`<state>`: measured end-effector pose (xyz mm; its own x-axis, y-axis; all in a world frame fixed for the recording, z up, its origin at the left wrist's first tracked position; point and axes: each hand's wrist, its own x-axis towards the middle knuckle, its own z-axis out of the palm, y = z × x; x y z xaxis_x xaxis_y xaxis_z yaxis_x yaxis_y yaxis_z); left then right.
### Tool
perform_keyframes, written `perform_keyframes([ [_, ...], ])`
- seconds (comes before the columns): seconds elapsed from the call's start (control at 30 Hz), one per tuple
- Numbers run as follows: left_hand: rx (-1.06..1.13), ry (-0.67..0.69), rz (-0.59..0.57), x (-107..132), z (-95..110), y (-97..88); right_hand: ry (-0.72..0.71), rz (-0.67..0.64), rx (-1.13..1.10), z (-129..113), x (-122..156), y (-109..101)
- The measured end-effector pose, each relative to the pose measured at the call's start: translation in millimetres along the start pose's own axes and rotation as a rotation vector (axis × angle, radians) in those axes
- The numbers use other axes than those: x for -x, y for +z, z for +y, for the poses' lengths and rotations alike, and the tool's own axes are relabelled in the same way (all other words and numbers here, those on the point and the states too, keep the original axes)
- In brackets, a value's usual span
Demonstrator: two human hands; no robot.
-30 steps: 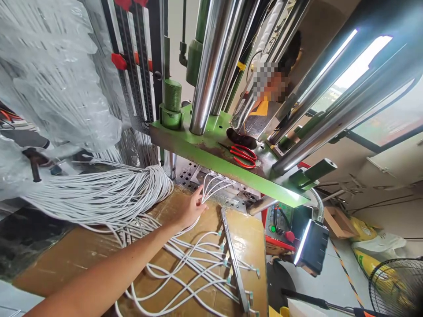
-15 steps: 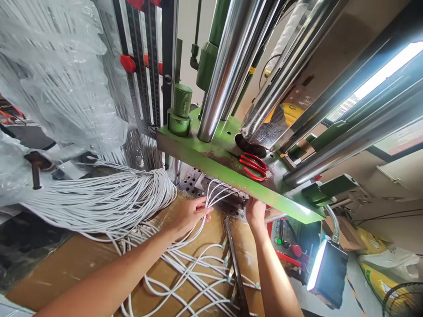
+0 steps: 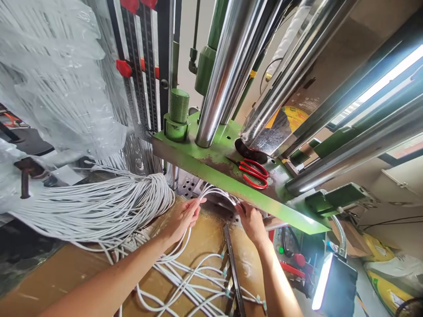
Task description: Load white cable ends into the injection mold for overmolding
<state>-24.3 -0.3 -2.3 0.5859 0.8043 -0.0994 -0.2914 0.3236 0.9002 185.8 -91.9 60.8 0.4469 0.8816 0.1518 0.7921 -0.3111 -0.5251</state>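
Observation:
My left hand (image 3: pixel 182 216) is closed round several white cables (image 3: pixel 211 192) that arch up into the gap under the green press plate (image 3: pixel 214 169). My right hand (image 3: pixel 251 220) reaches under that plate's front edge beside the cable ends; its fingertips are tucked under the plate and partly hidden. A thick bundle of white cables (image 3: pixel 99 204) lies to the left. More loose cables (image 3: pixel 185 277) with small connectors spread over the cardboard-covered bench (image 3: pixel 66 268) below my arms.
Red scissors (image 3: pixel 253 169) lie on top of the green plate between chrome columns (image 3: pixel 228 66). A metal bar (image 3: pixel 233 264) lies across the cardboard. A lit work lamp (image 3: pixel 330 281) hangs at lower right, with red and green control buttons (image 3: pixel 291 257) behind. Clear plastic sheeting (image 3: pixel 56 79) fills the upper left.
My right arm came into view and its hand has reached under the green plate. My left hand has gathered the cables and closed round them, lifting slightly.

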Motion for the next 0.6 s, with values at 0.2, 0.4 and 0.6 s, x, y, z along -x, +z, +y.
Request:
perform_keyframes([
  [0.2, -0.212, -0.181, -0.301, 17, 39, 0.4, 0.135, -0.018, -0.062, 4, 98, -26],
  [0.4, -0.422, -0.352, -0.737, 69, 46, 34.1, 0.339, 0.088, -0.247, 31, 191, -46],
  [0.6, -0.512, -0.400, -0.806, 75, 20, 45.5, 0.483, 0.028, -0.510, 44, 236, -36],
])
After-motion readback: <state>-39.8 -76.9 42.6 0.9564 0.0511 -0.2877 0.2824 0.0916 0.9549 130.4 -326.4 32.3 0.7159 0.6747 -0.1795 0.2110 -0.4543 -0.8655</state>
